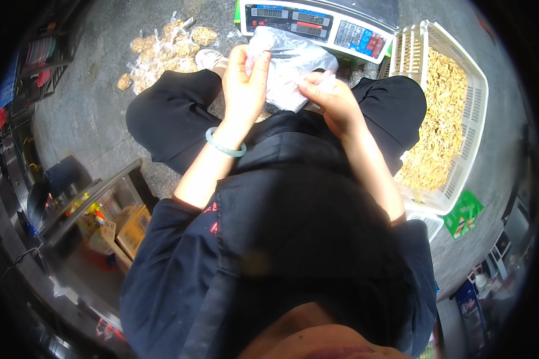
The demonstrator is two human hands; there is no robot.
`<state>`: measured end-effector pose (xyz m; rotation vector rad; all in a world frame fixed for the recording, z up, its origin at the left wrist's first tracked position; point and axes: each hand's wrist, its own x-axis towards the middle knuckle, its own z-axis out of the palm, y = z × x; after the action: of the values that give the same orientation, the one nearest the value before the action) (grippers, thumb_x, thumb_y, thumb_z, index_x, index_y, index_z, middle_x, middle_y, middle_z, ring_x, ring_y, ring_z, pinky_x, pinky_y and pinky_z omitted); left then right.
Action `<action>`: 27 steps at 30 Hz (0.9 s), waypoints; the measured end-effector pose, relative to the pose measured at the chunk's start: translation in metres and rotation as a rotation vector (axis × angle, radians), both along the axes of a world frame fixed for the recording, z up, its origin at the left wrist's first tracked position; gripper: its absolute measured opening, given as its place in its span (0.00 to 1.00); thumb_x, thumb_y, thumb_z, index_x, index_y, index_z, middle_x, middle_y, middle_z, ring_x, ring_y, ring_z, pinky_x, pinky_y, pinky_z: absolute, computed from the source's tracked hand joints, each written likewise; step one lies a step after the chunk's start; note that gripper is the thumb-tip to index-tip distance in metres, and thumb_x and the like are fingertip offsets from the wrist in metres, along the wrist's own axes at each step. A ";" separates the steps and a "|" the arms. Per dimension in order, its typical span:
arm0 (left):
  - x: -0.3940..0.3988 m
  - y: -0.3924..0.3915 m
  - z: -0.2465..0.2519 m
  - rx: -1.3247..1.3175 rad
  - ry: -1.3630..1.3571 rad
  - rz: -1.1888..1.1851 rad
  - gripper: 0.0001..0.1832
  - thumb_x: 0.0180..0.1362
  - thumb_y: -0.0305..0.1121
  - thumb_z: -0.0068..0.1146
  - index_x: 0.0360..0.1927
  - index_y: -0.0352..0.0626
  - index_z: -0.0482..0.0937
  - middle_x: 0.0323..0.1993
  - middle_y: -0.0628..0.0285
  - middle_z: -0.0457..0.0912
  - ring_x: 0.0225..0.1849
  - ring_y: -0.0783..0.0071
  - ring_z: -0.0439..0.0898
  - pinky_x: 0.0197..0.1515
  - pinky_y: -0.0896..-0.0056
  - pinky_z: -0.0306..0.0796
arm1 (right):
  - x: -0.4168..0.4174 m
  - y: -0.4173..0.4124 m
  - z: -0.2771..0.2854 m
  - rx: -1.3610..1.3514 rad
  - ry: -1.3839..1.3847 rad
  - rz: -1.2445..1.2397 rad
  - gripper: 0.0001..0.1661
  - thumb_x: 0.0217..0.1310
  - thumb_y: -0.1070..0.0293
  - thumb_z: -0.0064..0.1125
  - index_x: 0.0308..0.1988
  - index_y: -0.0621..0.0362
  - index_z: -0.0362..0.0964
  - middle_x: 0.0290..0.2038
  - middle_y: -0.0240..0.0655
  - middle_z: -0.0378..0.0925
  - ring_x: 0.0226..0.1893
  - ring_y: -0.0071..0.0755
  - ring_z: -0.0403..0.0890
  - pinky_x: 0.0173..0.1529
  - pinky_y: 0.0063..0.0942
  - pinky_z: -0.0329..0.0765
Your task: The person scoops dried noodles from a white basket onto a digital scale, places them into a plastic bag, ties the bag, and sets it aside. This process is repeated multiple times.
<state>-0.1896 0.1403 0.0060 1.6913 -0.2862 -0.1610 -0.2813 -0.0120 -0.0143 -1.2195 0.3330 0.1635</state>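
My left hand (247, 83), with a pale green bangle on the wrist, grips one side of a thin white plastic bag (292, 58). At the bag's other side, the fingers of my right hand (332, 98) pinch the plastic. The bag looks crumpled and flat, in front of a digital scale (314, 29) with lit displays and a keypad. On the right stands a white plastic crate (478, 103) holding many tan, dried-looking food pieces (444, 121). Several tied clear bags (162, 54) of similar tan pieces lie heaped on the floor at the upper left.
My bent knees flank the bag, with a pale shoe (210, 58) beside the heap. A metal cart (94, 197) bearing a cardboard box (135, 229) stands at lower left. A green package (463, 214) lies below the crate on the grey floor.
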 end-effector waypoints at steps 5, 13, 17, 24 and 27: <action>0.000 0.005 -0.007 0.014 0.175 -0.018 0.08 0.61 0.31 0.56 0.37 0.39 0.71 0.22 0.70 0.75 0.22 0.88 0.72 0.25 0.84 0.67 | 0.002 -0.003 0.003 0.200 0.104 -0.163 0.15 0.61 0.62 0.59 0.39 0.64 0.77 0.34 0.30 0.78 0.34 0.19 0.74 0.42 0.18 0.70; 0.004 0.004 0.001 0.412 -0.373 -0.070 0.23 0.45 0.43 0.71 0.36 0.38 0.73 0.33 0.61 0.76 0.33 0.76 0.75 0.36 0.73 0.71 | 0.000 -0.001 -0.005 0.170 0.031 -0.198 0.08 0.58 0.68 0.62 0.35 0.61 0.75 0.30 0.28 0.77 0.32 0.18 0.75 0.42 0.16 0.70; -0.013 -0.003 0.009 0.112 0.416 -0.549 0.10 0.54 0.29 0.64 0.33 0.42 0.72 0.26 0.71 0.75 0.28 0.85 0.73 0.34 0.83 0.70 | -0.002 0.003 -0.006 0.287 0.029 -0.131 0.08 0.60 0.68 0.59 0.35 0.62 0.72 0.32 0.33 0.78 0.34 0.23 0.78 0.43 0.20 0.73; 0.004 0.027 -0.020 -0.135 0.375 -0.321 0.07 0.59 0.25 0.54 0.28 0.42 0.69 0.25 0.66 0.76 0.25 0.81 0.77 0.30 0.81 0.74 | -0.010 -0.027 0.006 0.874 -0.123 -0.535 0.11 0.68 0.64 0.46 0.33 0.60 0.65 0.29 0.33 0.72 0.33 0.29 0.75 0.41 0.28 0.72; 0.044 0.058 -0.037 0.466 0.208 -0.358 0.15 0.51 0.32 0.63 0.39 0.39 0.71 0.32 0.58 0.78 0.33 0.68 0.79 0.41 0.71 0.75 | -0.010 -0.056 0.014 1.186 -0.276 -0.406 0.13 0.71 0.65 0.41 0.30 0.56 0.60 0.22 0.25 0.54 0.19 0.19 0.57 0.24 0.17 0.58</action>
<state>-0.1458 0.1985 -0.0312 2.0496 -0.4167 -0.7105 -0.2917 -0.0680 -0.0006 0.0159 0.1737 -0.1567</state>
